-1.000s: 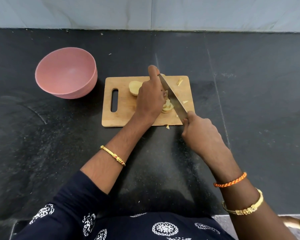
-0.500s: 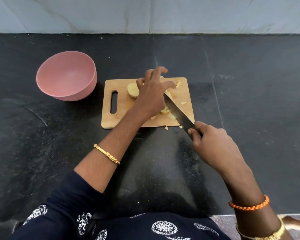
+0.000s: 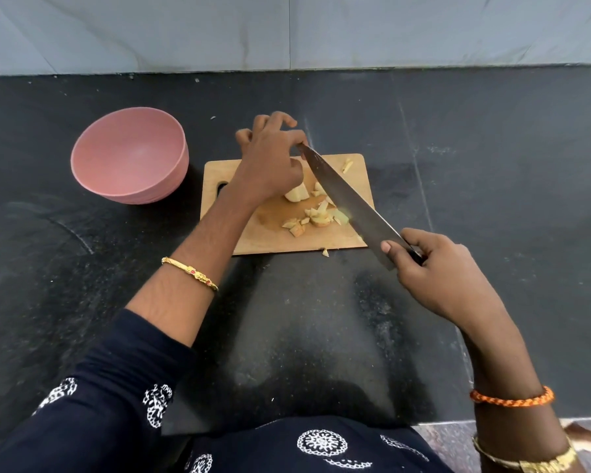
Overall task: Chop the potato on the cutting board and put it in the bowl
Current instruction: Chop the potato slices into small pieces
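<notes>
Right hand (image 3: 437, 278) has its grip round the knife (image 3: 348, 203) handle, blade slanting over the board (image 3: 270, 240). Left hand (image 3: 270, 165), fingers loosely curled, rests on a potato chunk (image 3: 297, 193) mid-board; chopped bits (image 3: 316, 218) lie beside it. Bowl (image 3: 130, 155) sits on the desk left of the board.

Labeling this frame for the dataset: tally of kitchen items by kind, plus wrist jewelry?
Bowl: 1
Cutting board: 1
Knife: 1
Bangles and bracelets: 3 (gold bangle, orange bracelet, gold bracelet)
Total: 6, potato pieces left out, too many to count.
</notes>
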Demonstrator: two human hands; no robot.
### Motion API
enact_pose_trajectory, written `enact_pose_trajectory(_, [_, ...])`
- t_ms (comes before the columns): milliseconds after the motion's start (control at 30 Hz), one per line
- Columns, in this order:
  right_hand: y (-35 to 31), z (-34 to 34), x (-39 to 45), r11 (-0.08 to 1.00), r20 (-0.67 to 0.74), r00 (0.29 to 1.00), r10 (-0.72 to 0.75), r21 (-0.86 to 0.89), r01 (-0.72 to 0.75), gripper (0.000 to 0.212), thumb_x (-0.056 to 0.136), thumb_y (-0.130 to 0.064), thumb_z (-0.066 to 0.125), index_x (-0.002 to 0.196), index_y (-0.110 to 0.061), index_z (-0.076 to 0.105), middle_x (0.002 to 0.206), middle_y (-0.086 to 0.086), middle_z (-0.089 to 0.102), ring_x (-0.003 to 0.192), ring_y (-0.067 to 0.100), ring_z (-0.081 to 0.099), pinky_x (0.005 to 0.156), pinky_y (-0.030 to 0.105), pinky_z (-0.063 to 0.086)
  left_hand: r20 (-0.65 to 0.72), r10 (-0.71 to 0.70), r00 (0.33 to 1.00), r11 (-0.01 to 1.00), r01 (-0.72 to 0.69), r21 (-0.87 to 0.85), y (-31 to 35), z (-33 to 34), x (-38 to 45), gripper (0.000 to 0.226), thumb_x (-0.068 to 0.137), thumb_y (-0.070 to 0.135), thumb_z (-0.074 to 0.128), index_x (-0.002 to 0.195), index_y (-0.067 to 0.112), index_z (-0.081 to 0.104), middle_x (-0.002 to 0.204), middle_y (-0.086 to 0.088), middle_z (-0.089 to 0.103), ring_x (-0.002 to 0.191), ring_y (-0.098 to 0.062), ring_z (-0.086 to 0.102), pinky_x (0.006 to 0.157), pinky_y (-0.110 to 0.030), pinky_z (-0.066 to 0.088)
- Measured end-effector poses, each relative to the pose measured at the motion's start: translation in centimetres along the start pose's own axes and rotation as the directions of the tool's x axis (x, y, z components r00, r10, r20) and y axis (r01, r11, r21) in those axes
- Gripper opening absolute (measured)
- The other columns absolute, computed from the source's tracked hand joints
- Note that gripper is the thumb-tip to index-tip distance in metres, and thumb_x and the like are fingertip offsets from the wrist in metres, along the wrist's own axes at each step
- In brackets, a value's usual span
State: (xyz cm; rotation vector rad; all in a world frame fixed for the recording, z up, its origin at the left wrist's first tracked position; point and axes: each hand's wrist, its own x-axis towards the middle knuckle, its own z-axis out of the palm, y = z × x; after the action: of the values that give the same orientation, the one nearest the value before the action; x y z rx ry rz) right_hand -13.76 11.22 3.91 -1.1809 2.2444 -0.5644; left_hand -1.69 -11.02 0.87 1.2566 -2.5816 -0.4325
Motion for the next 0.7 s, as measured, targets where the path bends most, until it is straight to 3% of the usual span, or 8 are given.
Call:
enact_pose_trajectory(200, [1.4, 1.1, 2.2, 0.988, -0.033, 0.999, 0.039, 0.153, -0.033, 0.033, 0.095, -0.033, 0.053, 0.073, -0.008, 0.052, 0.071, 0.017, 0.063, 0.065, 0.032, 0.058, 0.057, 0.029, 0.041, -0.124, -0.112, 0.986, 0.967, 0.079, -0.244, 1.1, 0.9, -1.4, 0.033, 0.084, 0.029, 0.056, 0.116, 0.024, 0.056, 0.121, 0.004, 0.051, 0.114, -0.012, 0.047, 0.089, -0.029, 0.021])
enact_pose_trajectory(300, [1.8, 1.8, 3.2, 0.971, -0.032, 0.998, 0.059, 0.235, -0.050, 0.032, 0.095, -0.032, 0.053, 0.074, -0.008, 0.054, 0.059, 0.006, 0.058, 0.051, 0.017, 0.052, 0.051, 0.023, 0.039, -0.071, -0.167, 0.983, 0.879, 0.116, -0.463, 3.4, 1.2, -3.4, 0.045, 0.085, 0.044, 0.060, 0.122, 0.019, 0.051, 0.108, 0.006, 0.059, 0.094, -0.009, 0.059, 0.089, -0.031, 0.042])
enact_pose_trajectory(367, [1.6, 2.1, 3.5, 0.942, -0.025, 0.998, 0.058, 0.332, -0.046, 0.030, 0.096, -0.031, 0.052, 0.073, -0.011, 0.055, 0.050, -0.003, 0.053, 0.040, 0.007, 0.044, 0.041, 0.018, 0.035, 0.074, -0.276, 0.958, 0.733, 0.259, -0.629, 4.6, 1.4, -4.0, 0.057, 0.083, 0.048, 0.063, 0.126, 0.015, 0.047, 0.106, 0.006, 0.061, 0.091, -0.007, 0.061, 0.081, -0.028, 0.051])
enact_pose_trajectory(433, [1.2, 2.4, 3.8, 0.901, -0.002, 0.999, 0.038, 0.432, -0.033, 0.030, 0.097, -0.031, 0.051, 0.073, -0.014, 0.056, 0.049, -0.003, 0.050, 0.036, 0.008, 0.037, 0.035, 0.019, 0.030, 0.258, -0.318, 0.912, 0.523, 0.396, -0.755, 5.1, 1.5, -3.9, 0.061, 0.082, 0.043, 0.067, 0.128, 0.011, 0.046, 0.106, 0.001, 0.064, 0.091, -0.010, 0.065, 0.079, -0.027, 0.053])
enact_pose_trajectory(533, [0.4, 2.5, 4.0, 0.860, 0.045, 0.999, 0.016, 0.509, -0.036, 0.027, 0.099, -0.031, 0.049, 0.080, -0.015, 0.058, 0.051, 0.000, 0.048, 0.032, 0.008, 0.033, 0.032, 0.016, 0.026, 0.461, -0.270, 0.846, 0.193, 0.516, -0.835, 5.2, 1.4, -3.4, 0.037, 0.086, 0.020, 0.066, 0.116, 0.002, 0.055, 0.100, -0.006, 0.066, 0.080, -0.012, 0.066, 0.073, -0.024, 0.057])
enact_pose_trajectory(600, [0.1, 2.3, 4.2, 0.840, 0.062, 0.998, 0.017, 0.541, -0.048, 0.025, 0.099, -0.032, 0.048, 0.083, -0.016, 0.059, 0.052, 0.000, 0.048, 0.031, 0.007, 0.032, 0.032, 0.015, 0.025, 0.503, -0.225, 0.835, 0.061, 0.527, -0.848, 4.9, 0.9, -3.1, 0.017, 0.087, 0.008, 0.063, 0.102, 0.002, 0.060, 0.090, -0.007, 0.066, 0.073, -0.013, 0.066, 0.068, -0.021, 0.058])
enact_pose_trajectory(700, [0.0, 2.0, 4.6, 0.798, 0.075, 0.997, 0.028, 0.598, -0.067, 0.025, 0.099, -0.032, 0.048, 0.086, -0.014, 0.058, 0.056, 0.004, 0.049, 0.031, 0.007, 0.032, 0.032, 0.016, 0.026, 0.526, -0.195, 0.828, -0.043, 0.528, -0.848, 4.0, 0.2, -3.1, 0.014, 0.086, -0.002, 0.060, 0.100, -0.004, 0.062, 0.084, -0.010, 0.067, 0.067, -0.013, 0.070, 0.063, -0.019, 0.057])
